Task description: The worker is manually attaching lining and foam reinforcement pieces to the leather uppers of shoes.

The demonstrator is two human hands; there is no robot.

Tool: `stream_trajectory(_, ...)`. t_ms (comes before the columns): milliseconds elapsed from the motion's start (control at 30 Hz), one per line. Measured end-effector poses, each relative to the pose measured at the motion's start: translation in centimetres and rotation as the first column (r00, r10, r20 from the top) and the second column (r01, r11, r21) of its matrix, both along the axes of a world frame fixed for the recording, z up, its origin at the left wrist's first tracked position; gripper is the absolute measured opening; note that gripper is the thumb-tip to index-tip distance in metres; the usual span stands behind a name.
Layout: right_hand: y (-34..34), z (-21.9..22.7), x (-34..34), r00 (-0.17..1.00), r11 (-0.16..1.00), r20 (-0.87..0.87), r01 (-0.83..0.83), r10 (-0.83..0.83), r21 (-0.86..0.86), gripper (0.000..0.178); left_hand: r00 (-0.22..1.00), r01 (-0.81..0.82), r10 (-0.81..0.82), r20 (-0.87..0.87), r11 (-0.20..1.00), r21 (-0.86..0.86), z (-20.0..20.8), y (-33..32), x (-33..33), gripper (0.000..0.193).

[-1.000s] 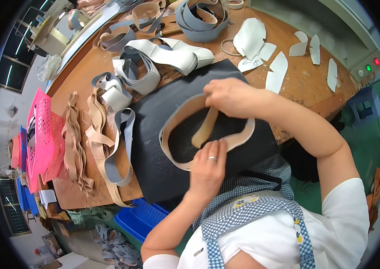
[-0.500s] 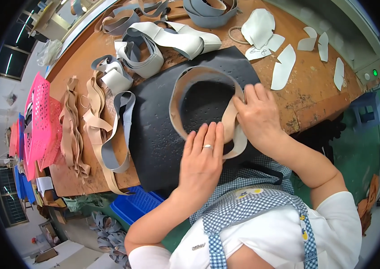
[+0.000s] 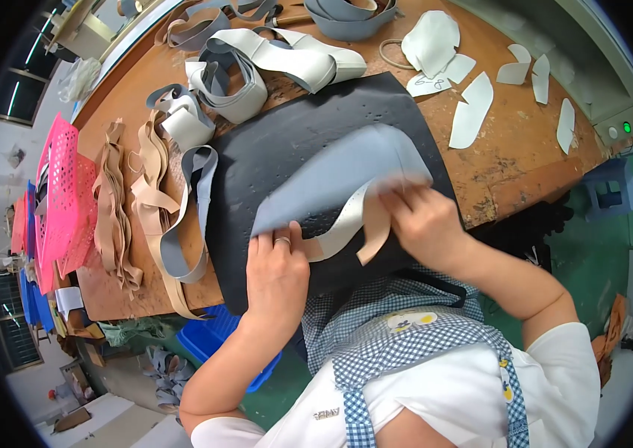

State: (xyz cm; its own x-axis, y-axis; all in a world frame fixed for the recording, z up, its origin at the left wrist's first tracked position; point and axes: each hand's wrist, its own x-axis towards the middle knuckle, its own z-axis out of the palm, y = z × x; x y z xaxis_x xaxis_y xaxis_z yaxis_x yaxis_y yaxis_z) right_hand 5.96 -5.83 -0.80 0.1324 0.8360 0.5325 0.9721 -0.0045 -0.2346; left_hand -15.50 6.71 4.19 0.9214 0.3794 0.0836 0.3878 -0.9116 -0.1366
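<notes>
A wide grey-blue leather-like strip (image 3: 339, 172) stands on edge over the black mat (image 3: 257, 168), bent into a loop and smeared by motion. My left hand (image 3: 278, 265), a ring on one finger, grips the strip's left end with its fingers closed. At the other end my right hand (image 3: 425, 224) is closed on the strip; its fingertips are blurred. A narrow tan strip (image 3: 375, 231) hangs beneath my right hand, its free end lying toward me. Part of the loop's pale inner side shows between the two hands.
Left of the mat lie a loose grey strip (image 3: 175, 250) and bundles of tan strips (image 3: 113, 216). Rolled grey-and-white strips (image 3: 238, 97) sit behind it. White cut pieces (image 3: 472, 112) lie at the right. A pink basket (image 3: 59, 201) stands beside the table.
The round loop has been drawn out wider and turned, its grey-blue side now showing. My left hand has moved left and closed on it; my right hand has shifted slightly nearer me.
</notes>
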Motion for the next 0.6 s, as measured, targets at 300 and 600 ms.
stream_trajectory(300,0.6,0.2,-0.6,0.999,0.999,-0.026,0.04,-0.039,0.01,0.025,0.944,0.041,0.194,0.268,0.737,-0.675,1.5,-1.9,4.9,0.04)
stream_trajectory(600,-0.6,-0.4,0.3,0.999,0.999,0.03,-0.039,0.04,-0.028,0.026,0.94,-0.146,0.287,0.183,0.825,-0.545,0.4,0.9,7.9,0.031)
